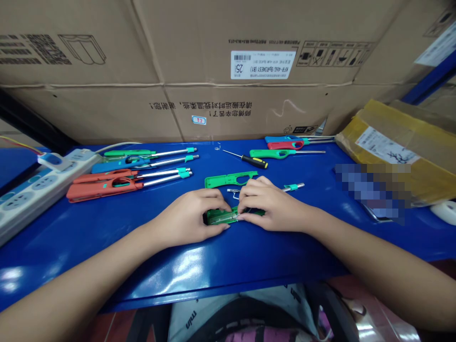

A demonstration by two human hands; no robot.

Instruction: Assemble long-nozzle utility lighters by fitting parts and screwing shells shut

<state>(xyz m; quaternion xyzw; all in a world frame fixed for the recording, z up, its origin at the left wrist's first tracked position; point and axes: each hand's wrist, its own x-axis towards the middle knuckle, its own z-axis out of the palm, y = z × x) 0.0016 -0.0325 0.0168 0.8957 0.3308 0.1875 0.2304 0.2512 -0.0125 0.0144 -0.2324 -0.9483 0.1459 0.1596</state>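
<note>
A green lighter casing half [223, 216] lies hollow side up on the blue table, with a clear part inside it. My left hand [195, 213] is closed around its left end, thumb in front and fingers behind. My right hand [267, 204] pinches at the casing's middle and covers much of its right end; whatever is between its fingertips is too small to make out. Just behind lies the other green casing half [228, 180]. A metal lighter tube [294, 187] with green tape sticks out beyond my right hand, and a thin wire piece [233, 192] shows left of it.
Several taped lighters [107, 183] lie at left beside a white power strip [46, 183]. Further back are a black-yellow screwdriver [254, 161], small metal bits [217, 147] and more lighters [272, 153]. A yellow-taped parcel [402, 142] and a blurred-out phone [374, 192] are at right. Cardboard [199, 42] stands behind.
</note>
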